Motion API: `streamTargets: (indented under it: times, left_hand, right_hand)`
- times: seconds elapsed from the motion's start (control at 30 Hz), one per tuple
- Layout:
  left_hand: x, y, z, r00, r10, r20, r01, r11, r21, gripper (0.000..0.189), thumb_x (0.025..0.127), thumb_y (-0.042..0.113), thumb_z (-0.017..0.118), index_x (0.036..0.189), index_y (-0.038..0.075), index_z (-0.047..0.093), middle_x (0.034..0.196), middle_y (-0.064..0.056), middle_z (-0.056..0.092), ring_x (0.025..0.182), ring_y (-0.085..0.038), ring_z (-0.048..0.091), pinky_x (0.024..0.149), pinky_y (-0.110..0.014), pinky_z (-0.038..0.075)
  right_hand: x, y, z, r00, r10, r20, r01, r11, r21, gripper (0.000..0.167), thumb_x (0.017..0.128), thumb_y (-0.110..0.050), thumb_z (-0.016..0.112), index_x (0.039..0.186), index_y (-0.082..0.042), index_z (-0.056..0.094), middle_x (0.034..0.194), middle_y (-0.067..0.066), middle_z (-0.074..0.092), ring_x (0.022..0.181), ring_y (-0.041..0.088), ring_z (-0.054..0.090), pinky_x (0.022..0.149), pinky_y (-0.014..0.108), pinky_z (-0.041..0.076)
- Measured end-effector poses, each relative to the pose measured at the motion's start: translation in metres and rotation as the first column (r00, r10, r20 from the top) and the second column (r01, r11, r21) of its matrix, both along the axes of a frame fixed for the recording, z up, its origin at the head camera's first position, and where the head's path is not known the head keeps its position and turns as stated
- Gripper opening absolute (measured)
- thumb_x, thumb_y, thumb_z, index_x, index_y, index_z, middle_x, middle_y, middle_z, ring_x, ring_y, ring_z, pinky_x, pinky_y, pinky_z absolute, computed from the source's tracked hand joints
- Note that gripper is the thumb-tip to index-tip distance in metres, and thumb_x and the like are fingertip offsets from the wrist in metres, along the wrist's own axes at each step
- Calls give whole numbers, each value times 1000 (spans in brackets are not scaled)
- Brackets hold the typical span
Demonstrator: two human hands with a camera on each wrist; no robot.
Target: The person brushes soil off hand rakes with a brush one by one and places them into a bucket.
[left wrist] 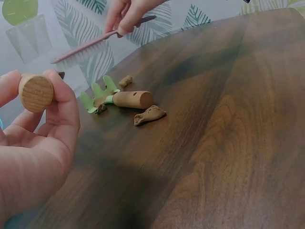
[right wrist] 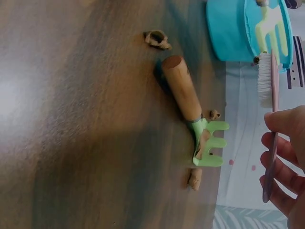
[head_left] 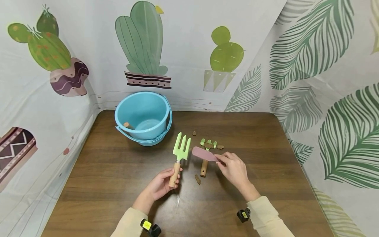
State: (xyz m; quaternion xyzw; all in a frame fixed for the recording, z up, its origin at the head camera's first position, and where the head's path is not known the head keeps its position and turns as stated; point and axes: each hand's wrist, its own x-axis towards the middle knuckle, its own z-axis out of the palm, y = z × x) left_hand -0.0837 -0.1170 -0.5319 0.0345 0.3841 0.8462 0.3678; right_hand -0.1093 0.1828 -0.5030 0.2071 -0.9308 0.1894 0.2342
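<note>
My left hand (head_left: 160, 185) holds a small garden fork by its wooden handle (head_left: 174, 174), its green tines (head_left: 182, 150) pointing up and away. The left wrist view shows the handle's round butt end (left wrist: 37, 94) between thumb and fingers. My right hand (head_left: 235, 169) pinches the handle of a pink brush (head_left: 204, 153) with white bristles (right wrist: 264, 81), which face down toward the table. Under the brush lies a green hand rake (right wrist: 181, 90) with a wooden handle, brown crumbly stuff caught at its prongs. The brush overlaps part of the rake in the head view.
Several brown clumps lie around the rake, one near its handle end (head_left: 197, 179) and one beside its prongs (head_left: 220, 147). A blue bucket (head_left: 148, 110) stands at the back left, a wooden handle (head_left: 128, 125) inside. Patterned cloth (head_left: 189, 56) hangs behind the table (head_left: 251, 131).
</note>
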Motion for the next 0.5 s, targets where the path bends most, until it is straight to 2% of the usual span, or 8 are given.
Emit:
streamTargets:
  times: [0.17,0.5]
  left_hand:
    - [0,4,0,1000,13,27,-13,1000,-16,26,100,18,33,112,12,55,89,1,57,74,-9,55,65,-21,49]
    - [0,12,-2,999,8,38,-7,999,-48,24,99,19,36,112,12,55,89,1,57,74,-9,55,66,-22,48]
  right_hand:
    - [0,-5,3,999,31,-27,-31,1000,-5,26,70,-13,77,95,-17,73,79,-5,64,65,12,52,52,26,43]
    - [0,-16,8,996,63,-57,-64,998,-10,26,69,-15,77,95,-17,73,80,-5,64,66,10,52,52,26,42]
